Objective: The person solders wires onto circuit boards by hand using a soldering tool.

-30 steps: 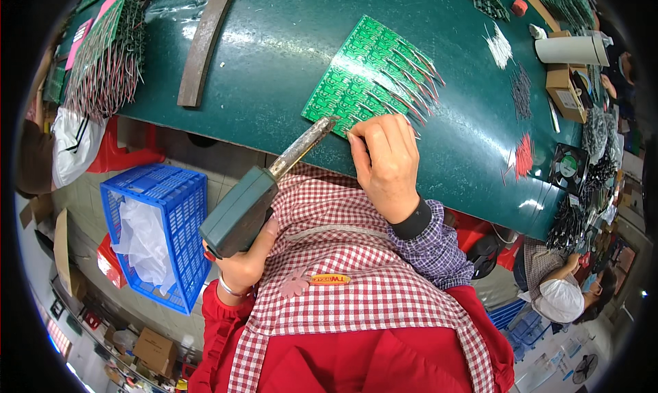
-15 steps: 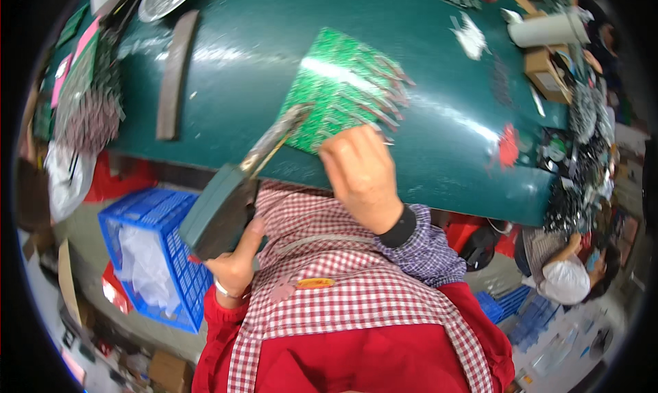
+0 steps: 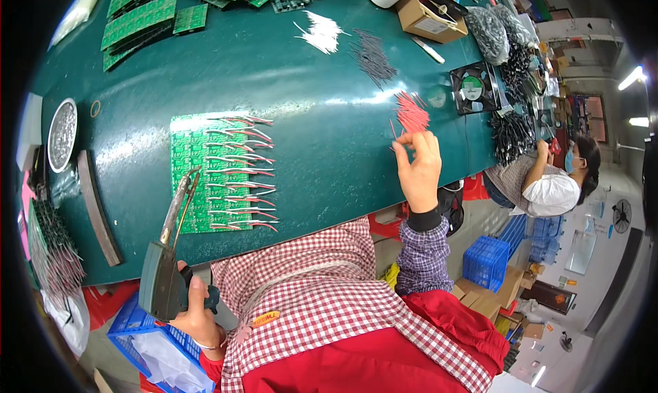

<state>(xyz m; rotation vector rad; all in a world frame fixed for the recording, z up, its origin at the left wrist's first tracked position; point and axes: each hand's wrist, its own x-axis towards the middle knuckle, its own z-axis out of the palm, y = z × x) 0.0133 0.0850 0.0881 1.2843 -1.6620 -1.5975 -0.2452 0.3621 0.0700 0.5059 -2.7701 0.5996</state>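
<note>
My left hand [image 3: 195,319] grips a dark green soldering gun [image 3: 162,273]. The gun's tip reaches over a green circuit board panel [image 3: 181,143] lying flat on the table. Red, white and black wires [image 3: 257,161] stick out in rows from the panel toward the right. At the right, my right hand [image 3: 420,172] has its thumb and fingers pinched on a thin red wire [image 3: 392,128]. Just beyond those fingertips lies a pile of red wires [image 3: 414,112].
White wires [image 3: 321,32] and black wires [image 3: 373,58] lie in piles farther back. Green boards [image 3: 140,21] are stacked far left, near a round metal dish [image 3: 62,134] and a dark bar [image 3: 98,208]. A black fan [image 3: 474,88] and cardboard box [image 3: 432,19] stand right. A co-worker [image 3: 548,184] sits beyond.
My right hand has moved from the panel to the red wires and now pinches one. The view has swung rightward. The soldering gun's tip remains over the panel.
</note>
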